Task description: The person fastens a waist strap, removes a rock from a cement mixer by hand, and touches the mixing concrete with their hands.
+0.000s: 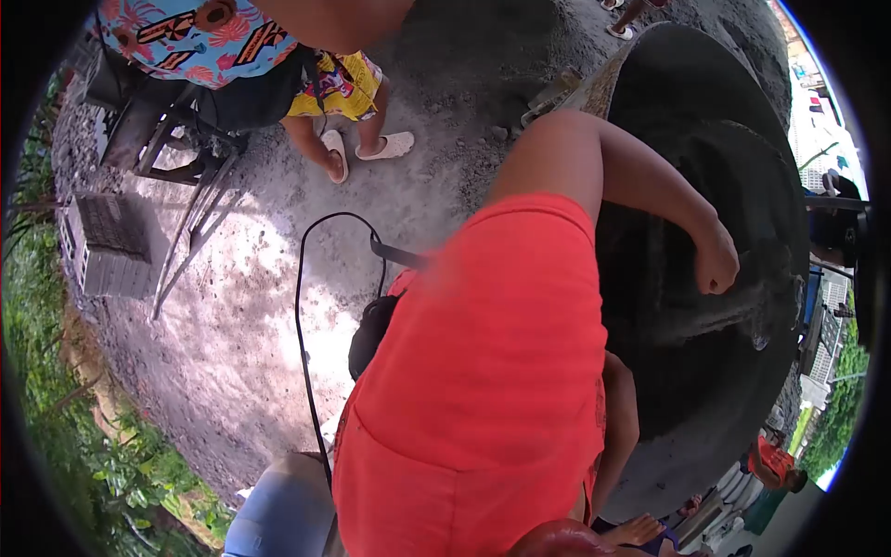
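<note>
A bare arm comes out of the red-orange sleeve close to the camera and bends sharply at the elbow. I take it for my left arm. My left hand is closed, fingers curled, with nothing showing out of it. It hangs over a large dark curved surface with a pale rim. I cannot tell whether it touches that surface. A second bare limb shows partly behind the red cloth; its end is hidden. My right hand is not seen. A black pouch with a looping black cable sits beside the sleeve.
A person in a floral top and yellow shorts stands upper left, near a wooden frame. A wooden crate and a pole lie left. A blue-grey container is below. Other people, including an outstretched hand, appear lower right.
</note>
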`<action>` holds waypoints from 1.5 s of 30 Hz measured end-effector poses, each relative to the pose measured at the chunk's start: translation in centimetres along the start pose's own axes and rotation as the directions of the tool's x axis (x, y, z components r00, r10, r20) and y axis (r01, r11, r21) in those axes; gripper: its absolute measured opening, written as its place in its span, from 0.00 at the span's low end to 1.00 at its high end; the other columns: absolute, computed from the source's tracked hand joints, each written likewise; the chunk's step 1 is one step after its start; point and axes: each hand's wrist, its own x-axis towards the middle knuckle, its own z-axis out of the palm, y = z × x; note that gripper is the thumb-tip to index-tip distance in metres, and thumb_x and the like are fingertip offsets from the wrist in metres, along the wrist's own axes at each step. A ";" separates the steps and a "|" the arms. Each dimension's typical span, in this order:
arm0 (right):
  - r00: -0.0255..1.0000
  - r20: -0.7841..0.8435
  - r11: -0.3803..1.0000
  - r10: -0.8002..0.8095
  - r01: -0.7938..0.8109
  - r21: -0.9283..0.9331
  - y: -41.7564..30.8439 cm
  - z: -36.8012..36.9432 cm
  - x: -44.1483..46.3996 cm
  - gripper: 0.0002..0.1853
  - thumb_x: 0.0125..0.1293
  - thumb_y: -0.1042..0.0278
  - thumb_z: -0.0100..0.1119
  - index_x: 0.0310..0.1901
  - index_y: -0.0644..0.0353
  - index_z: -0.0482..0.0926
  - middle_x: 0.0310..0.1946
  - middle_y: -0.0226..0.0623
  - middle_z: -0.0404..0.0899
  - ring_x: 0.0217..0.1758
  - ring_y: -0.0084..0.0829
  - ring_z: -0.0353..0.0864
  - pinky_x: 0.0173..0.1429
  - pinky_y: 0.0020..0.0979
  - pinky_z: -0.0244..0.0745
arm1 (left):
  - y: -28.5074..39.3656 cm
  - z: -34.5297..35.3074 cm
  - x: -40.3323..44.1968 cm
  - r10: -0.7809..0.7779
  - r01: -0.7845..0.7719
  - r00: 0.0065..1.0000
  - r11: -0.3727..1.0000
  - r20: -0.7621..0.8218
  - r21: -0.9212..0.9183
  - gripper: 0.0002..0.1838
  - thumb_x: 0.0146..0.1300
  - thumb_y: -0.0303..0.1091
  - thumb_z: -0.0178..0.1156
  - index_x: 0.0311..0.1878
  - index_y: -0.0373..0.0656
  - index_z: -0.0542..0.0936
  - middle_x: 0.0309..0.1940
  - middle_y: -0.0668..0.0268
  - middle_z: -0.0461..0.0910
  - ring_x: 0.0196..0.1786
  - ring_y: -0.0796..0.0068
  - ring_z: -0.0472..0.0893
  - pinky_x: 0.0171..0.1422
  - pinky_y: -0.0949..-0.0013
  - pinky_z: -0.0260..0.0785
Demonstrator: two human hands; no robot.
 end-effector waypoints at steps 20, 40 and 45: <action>0.995 0.081 0.998 -0.058 0.058 0.004 6.5 3.8 -0.6 0.16 0.71 0.71 0.55 0.56 0.69 0.78 0.50 0.51 0.83 0.54 0.41 0.83 0.59 0.35 0.74 | 34.5 -3.1 -41.0 -0.620 0.792 0.151 -0.391 0.770 -0.470 0.11 0.62 0.40 0.55 0.35 0.44 0.82 0.59 0.58 0.75 0.64 0.64 0.71 0.67 0.59 0.63; 0.989 0.137 0.998 -0.053 0.047 0.048 6.4 3.5 -0.6 0.20 0.71 0.61 0.58 0.59 0.65 0.77 0.53 0.52 0.81 0.57 0.48 0.80 0.62 0.39 0.73 | 30.3 2.1 -35.4 -0.495 0.860 0.028 -0.431 0.868 -0.273 0.30 0.66 0.56 0.43 0.48 0.37 0.82 0.48 0.60 0.82 0.51 0.65 0.82 0.59 0.62 0.67; 0.993 0.117 0.996 -0.024 0.013 0.092 6.1 3.8 -0.4 0.20 0.71 0.62 0.59 0.59 0.66 0.78 0.46 0.51 0.83 0.49 0.45 0.82 0.56 0.37 0.74 | 28.8 2.5 -30.9 -0.492 0.960 0.137 -0.147 0.860 -0.238 0.28 0.69 0.54 0.42 0.49 0.39 0.82 0.48 0.59 0.84 0.52 0.60 0.82 0.61 0.59 0.68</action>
